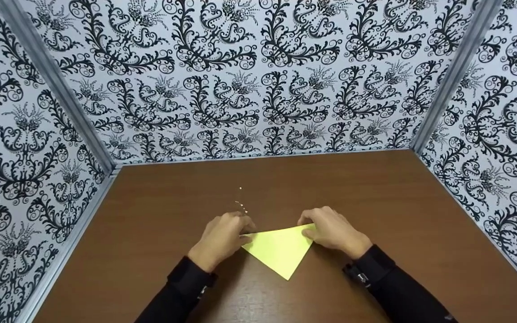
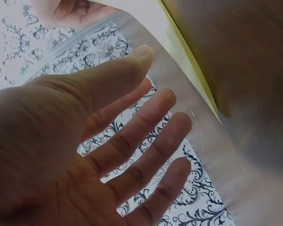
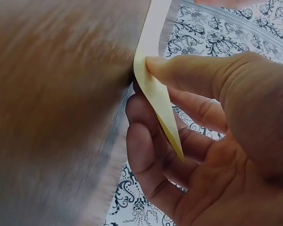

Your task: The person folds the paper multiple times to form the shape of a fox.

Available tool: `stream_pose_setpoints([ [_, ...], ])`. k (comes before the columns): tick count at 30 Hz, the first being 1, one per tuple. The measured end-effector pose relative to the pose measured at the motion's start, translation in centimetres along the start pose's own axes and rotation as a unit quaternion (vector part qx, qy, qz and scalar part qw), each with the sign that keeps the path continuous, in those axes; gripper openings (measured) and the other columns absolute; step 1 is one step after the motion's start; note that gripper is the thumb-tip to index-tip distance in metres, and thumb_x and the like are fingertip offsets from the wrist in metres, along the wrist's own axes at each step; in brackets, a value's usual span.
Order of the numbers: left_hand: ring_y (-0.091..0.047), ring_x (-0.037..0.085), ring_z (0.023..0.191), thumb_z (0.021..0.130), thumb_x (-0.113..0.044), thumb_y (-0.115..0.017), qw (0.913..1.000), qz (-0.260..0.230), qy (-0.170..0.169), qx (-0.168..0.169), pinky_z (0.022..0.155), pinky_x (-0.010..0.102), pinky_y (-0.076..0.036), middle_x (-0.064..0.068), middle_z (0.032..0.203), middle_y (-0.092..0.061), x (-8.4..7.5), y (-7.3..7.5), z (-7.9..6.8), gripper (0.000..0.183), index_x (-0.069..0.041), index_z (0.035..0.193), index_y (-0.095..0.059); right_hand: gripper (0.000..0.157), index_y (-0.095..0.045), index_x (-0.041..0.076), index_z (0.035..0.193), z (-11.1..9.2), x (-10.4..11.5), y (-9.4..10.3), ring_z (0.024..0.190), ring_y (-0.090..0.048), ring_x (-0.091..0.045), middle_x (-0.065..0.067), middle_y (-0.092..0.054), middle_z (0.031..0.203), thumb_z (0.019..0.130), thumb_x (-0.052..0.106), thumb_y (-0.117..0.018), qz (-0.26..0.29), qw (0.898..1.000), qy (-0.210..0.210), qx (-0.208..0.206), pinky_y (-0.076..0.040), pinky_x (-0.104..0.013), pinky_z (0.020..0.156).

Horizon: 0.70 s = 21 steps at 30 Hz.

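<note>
A yellow sheet of paper (image 1: 281, 251), folded into a triangle, shows between both hands with its point toward the person. My right hand (image 1: 332, 229) pinches its right corner, and in the right wrist view the thumb presses the paper (image 3: 153, 89) against curled fingers. At the left corner is my left hand (image 1: 225, 233), overlapping the paper in the head view. The left wrist view shows that left hand (image 2: 118, 150) with fingers spread and fairly straight, the paper's edge (image 2: 179, 49) lying beyond the fingertips.
A brown wooden tabletop (image 1: 164, 193) lies under the hands. Small light specks (image 1: 241, 205) show on it beyond the left hand. White walls (image 1: 258, 80) with a black floral pattern enclose its back and sides, with grey corner posts (image 1: 56, 85).
</note>
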<state>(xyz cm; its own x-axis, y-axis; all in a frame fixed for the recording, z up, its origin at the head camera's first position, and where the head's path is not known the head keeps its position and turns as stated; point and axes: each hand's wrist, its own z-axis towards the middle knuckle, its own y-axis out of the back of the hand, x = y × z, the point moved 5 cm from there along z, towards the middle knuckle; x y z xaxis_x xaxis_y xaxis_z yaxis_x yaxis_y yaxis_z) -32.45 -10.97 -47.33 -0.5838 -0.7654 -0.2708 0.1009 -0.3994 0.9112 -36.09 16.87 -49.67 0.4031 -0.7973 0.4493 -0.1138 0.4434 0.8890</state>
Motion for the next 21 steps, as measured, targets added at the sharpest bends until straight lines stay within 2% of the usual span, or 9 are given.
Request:
stream_pose_setpoints([
  [4,-0.080,0.025,0.107,0.094,-0.012,-0.099,0.9976,0.019,-0.067,0.008,0.085,0.038,-0.069,0.004,0.113,-0.084,-1.7,-0.8,-0.1,0.019,-0.013,0.111,-0.090,0.015,-0.088,0.021,0.113,0.0,0.0,-0.1,0.098,-0.072,-0.021,-0.005,-0.086,0.120,0.101,0.013,-0.082,-0.013,1.000,0.003,-0.006,-0.057,-0.041,0.075],
  [6,-0.077,0.024,0.109,0.095,-0.013,-0.098,0.9961,0.023,-0.080,0.028,0.086,0.034,-0.068,0.003,0.115,-0.083,-2.4,-1.3,-0.2,0.018,-0.015,0.110,-0.090,0.015,-0.088,0.021,0.112,0.0,0.0,-0.1,0.100,-0.074,-0.022,-0.005,-0.085,0.117,0.100,0.013,-0.083,-0.024,1.000,0.006,-0.012,-0.060,-0.044,0.075],
  [9,-0.075,0.021,0.109,0.097,-0.014,-0.097,0.9947,0.024,-0.080,0.059,0.086,0.031,-0.067,0.001,0.117,-0.082,-3.0,-1.9,-0.2,0.013,-0.019,0.107,-0.091,0.013,-0.088,0.019,0.111,0.0,0.0,0.0,0.101,-0.076,-0.026,-0.005,-0.082,0.113,0.100,0.013,-0.085,-0.035,0.999,0.013,-0.021,-0.062,-0.047,0.076],
  [13,-0.077,0.021,0.111,0.099,-0.014,-0.095,0.9945,0.015,-0.067,0.080,0.089,0.032,-0.067,0.000,0.119,-0.083,-3.2,-2.4,-0.4,0.010,-0.021,0.107,-0.091,0.013,-0.087,0.018,0.112,-0.2,0.0,0.1,0.095,-0.074,-0.024,-0.006,-0.079,0.109,0.099,0.015,-0.087,-0.045,0.998,0.026,-0.028,-0.060,-0.046,0.071],
  [18,-0.079,0.026,0.118,0.101,-0.013,-0.092,0.9945,-0.007,-0.055,0.088,0.093,0.036,-0.069,0.003,0.123,-0.083,-3.1,-2.4,-0.6,0.009,-0.018,0.109,-0.091,0.015,-0.087,0.016,0.112,-0.6,0.0,0.6,0.092,-0.072,-0.023,-0.007,-0.077,0.108,0.097,0.014,-0.088,-0.056,0.997,0.028,-0.040,-0.060,-0.045,0.068],
  [21,-0.079,0.028,0.119,0.101,-0.012,-0.092,0.9949,-0.013,-0.056,0.083,0.092,0.037,-0.068,0.005,0.122,-0.082,-3.1,-2.2,-0.6,0.009,-0.017,0.109,-0.091,0.016,-0.086,0.015,0.113,-0.9,0.2,1.2,0.097,-0.073,-0.025,-0.007,-0.075,0.108,0.097,0.013,-0.087,-0.068,0.996,0.028,-0.051,-0.063,-0.049,0.071],
])
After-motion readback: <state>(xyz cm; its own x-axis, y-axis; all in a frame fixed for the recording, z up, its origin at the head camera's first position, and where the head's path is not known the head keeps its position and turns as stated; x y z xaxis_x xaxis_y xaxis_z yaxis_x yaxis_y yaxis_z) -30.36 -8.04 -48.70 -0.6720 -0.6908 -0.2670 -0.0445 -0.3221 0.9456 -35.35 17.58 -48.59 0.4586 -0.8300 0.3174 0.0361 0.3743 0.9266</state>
